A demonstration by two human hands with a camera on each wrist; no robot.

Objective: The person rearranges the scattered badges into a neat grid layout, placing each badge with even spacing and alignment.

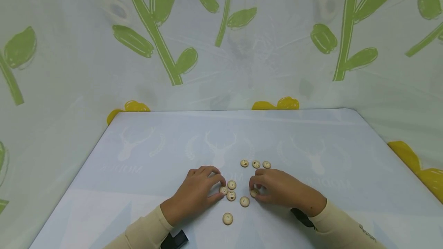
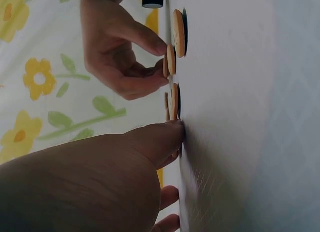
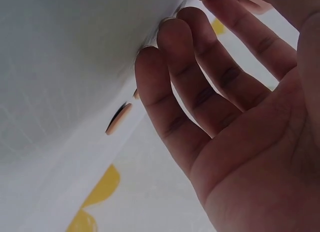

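My left hand (image 1: 198, 186) pinches a small round wooden disc (image 1: 223, 190) between thumb and index finger, low on the table. Two more discs lie close beside it, an upper one (image 1: 231, 184) and a lower one (image 1: 231, 195) with a dark mark. To the right, my right hand (image 1: 278, 188) pinches another wooden disc (image 1: 254, 193) between thumb and index finger; the left wrist view shows this disc (image 2: 171, 60) edge-on. In the right wrist view the remaining fingers of the right hand (image 3: 235, 117) reach down to the table surface.
Beyond the right hand, three discs (image 1: 256, 164) lie in a row. One disc (image 1: 244, 201) lies between the hands and another (image 1: 227, 218) nearer the front. The pale patterned tabletop (image 1: 166, 141) ends at a flower-printed backdrop (image 1: 228, 72).
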